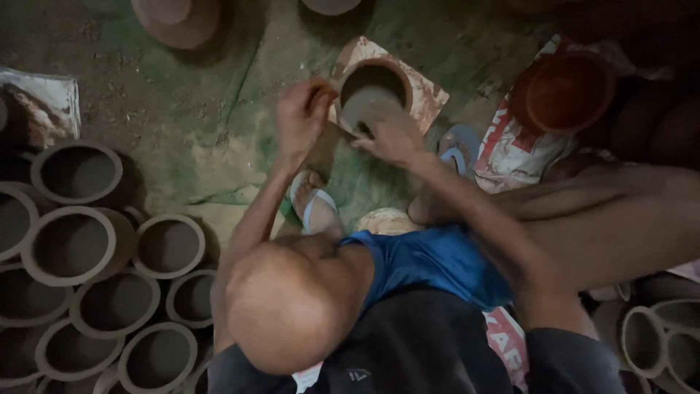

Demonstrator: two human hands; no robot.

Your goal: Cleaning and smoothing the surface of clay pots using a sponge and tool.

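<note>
Working at a small clay pot (375, 86), both hands meet at its rim — the left hand (302, 113) pinches closed at the near-left edge, fingers bunched together, though whether it grips the rim itself or something small against it cannot be told. The right hand (394, 135) lies curled over the near-right edge, fingertips touching the lip; how firmly it grips is hidden by its own knuckles. The pot stands upright, mouth up, on a square tile (430, 95) stained with pale clay, directly beneath and just beyond the two hands. Below the left hand, nearer the body, a foot in a sandal (315, 204) rests on the green floor (182, 131). Just right of the right hand lies a second sandal (458, 149), and beyond that an orange-red bowl (565, 91) sits on a printed sack (518, 157). Well to the left of the grip — and apart from it — a cluster of unfired pots (95, 284) stands mouth up, rims nearly touching.
</note>
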